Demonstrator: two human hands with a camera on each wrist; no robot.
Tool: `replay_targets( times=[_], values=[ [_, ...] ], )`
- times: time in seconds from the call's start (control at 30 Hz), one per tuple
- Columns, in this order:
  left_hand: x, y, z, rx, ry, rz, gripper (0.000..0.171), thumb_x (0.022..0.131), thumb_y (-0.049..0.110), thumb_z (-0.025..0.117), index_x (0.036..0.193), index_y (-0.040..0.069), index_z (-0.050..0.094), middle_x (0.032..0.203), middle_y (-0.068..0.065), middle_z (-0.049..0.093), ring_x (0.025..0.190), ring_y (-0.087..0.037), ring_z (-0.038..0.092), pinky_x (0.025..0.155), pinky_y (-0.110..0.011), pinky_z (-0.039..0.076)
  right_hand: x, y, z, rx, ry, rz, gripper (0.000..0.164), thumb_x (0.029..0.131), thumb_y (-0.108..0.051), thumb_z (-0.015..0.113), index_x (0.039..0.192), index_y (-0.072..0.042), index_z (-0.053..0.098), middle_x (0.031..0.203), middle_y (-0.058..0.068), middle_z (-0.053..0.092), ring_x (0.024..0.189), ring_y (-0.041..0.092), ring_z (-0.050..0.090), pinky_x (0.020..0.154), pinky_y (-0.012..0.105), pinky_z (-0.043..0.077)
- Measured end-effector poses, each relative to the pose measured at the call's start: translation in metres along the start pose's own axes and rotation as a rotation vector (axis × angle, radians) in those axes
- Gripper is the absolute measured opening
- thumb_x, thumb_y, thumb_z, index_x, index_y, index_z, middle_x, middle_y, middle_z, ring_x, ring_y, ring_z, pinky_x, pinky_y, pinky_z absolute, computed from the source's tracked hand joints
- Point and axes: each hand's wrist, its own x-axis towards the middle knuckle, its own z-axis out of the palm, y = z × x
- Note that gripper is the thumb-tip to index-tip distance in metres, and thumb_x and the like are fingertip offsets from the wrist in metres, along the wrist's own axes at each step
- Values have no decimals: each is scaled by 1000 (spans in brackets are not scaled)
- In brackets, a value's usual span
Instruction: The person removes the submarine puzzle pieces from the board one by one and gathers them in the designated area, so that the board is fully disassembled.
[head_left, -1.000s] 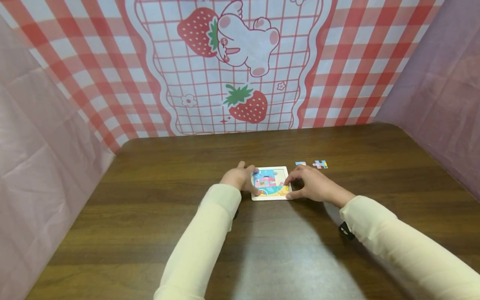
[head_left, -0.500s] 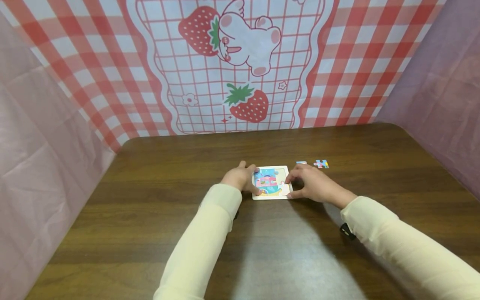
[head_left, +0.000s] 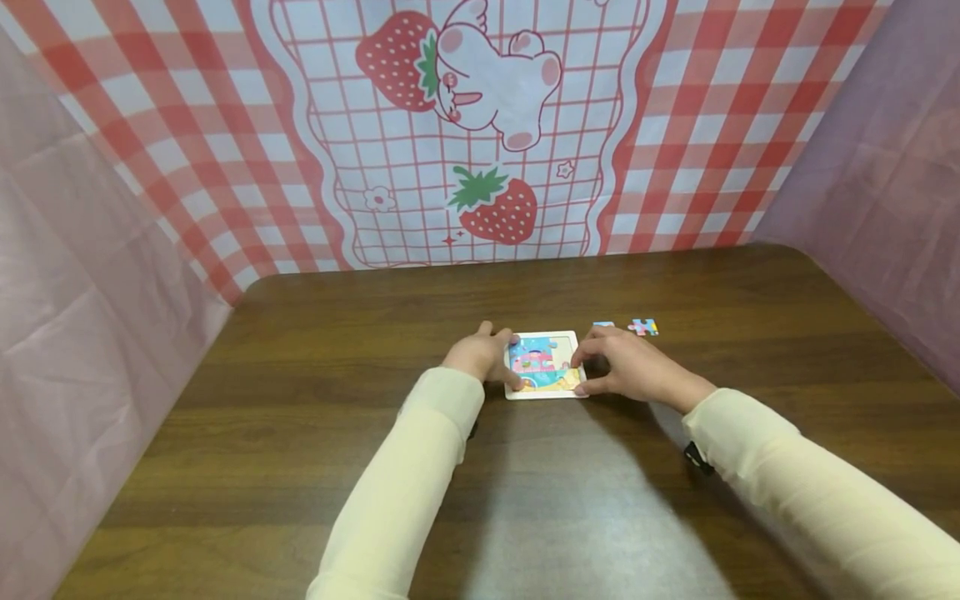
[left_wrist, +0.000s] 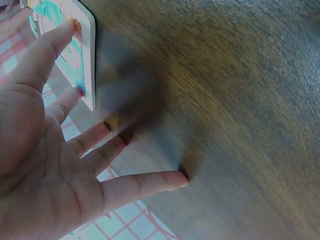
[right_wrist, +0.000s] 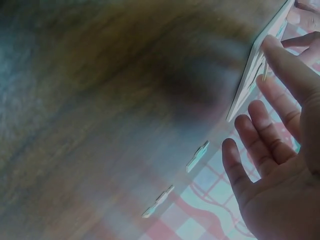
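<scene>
A small jigsaw puzzle in a white tray (head_left: 542, 396) lies on the wooden table, its picture blue, pink and sandy yellow. On the tray's left side rest the thumb and index fingertip of my left hand (head_left: 477, 357); its other fingers spread straight beyond the rim (left_wrist: 90, 60). My right hand (head_left: 633, 367) is at the tray's lower right corner, pinching a sandy yellow puzzle piece (head_left: 570, 380) between thumb and index finger. In the right wrist view this piece (right_wrist: 265, 70) shows as a thin edge between the fingertips. Bare tray backing shows at the upper right.
Two loose puzzle pieces lie on the table behind my right hand: a blue and pink one (head_left: 643, 327) and one (head_left: 603, 324) partly hidden by the fingers. A red checked cloth with strawberries (head_left: 498, 208) hangs behind the table (head_left: 337, 333).
Half a second ago the held piece's face looked pale white; now its sandy yellow print shows, as it did a second ago. Both hands have stayed nearly in place.
</scene>
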Motion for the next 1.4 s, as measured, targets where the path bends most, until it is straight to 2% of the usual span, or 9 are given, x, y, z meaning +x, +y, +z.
replay_targets(
  times=[0.33,0.53,0.63,0.77,1.0,1.27,1.37,1.4],
  values=[
    [-2,-1,0,-13,6,21,80,86,40,82,153,19,46,153,-13,37,134,-34,49,110,-44,43,0,-1,1,7,1,16,28,75,-23,91,96,-13,75,98,1,64,97,26,62,83,46,51],
    [-3,7,6,-42,21,-53,82,85,49,81,154,24,43,153,-9,36,139,-36,43,105,-69,39,-1,-1,1,-3,9,16,29,74,-20,91,96,-12,75,98,2,64,96,26,62,82,46,52],
    [-3,11,9,-37,30,-77,86,84,50,81,155,24,40,158,-9,31,145,-36,35,102,-76,36,-2,-2,0,-5,6,21,29,74,-21,91,96,-13,75,98,1,64,96,26,62,81,45,51],
    [-3,15,11,-27,41,-87,90,84,49,81,157,22,36,163,-9,26,149,-35,29,103,-73,38,-2,-3,-1,-10,2,28,29,75,-22,91,97,-13,75,98,1,64,96,25,62,80,45,51],
    [-7,13,9,16,58,-44,86,86,46,81,154,16,39,158,-15,33,145,-37,36,112,-50,40,-2,-6,0,-53,10,11,29,75,-24,92,97,-14,75,98,1,64,91,23,62,76,43,52],
    [-6,13,10,20,51,-37,85,87,46,80,155,15,39,159,-16,32,146,-37,34,114,-49,39,-5,-10,0,-189,68,-26,31,72,-27,93,95,-16,76,97,0,65,90,22,63,74,45,51],
    [-7,13,9,15,45,-34,86,87,46,79,155,15,38,160,-16,30,147,-38,32,115,-50,37,-6,-8,-2,-181,76,-28,31,73,-27,93,97,-15,77,97,1,66,87,22,64,73,44,52],
    [-7,13,9,11,43,-33,86,87,46,79,156,15,38,161,-16,30,148,-38,31,116,-50,37,-6,-7,-3,-159,71,-13,31,74,-27,92,99,-15,77,100,2,67,92,25,65,76,46,53]
  ],
)
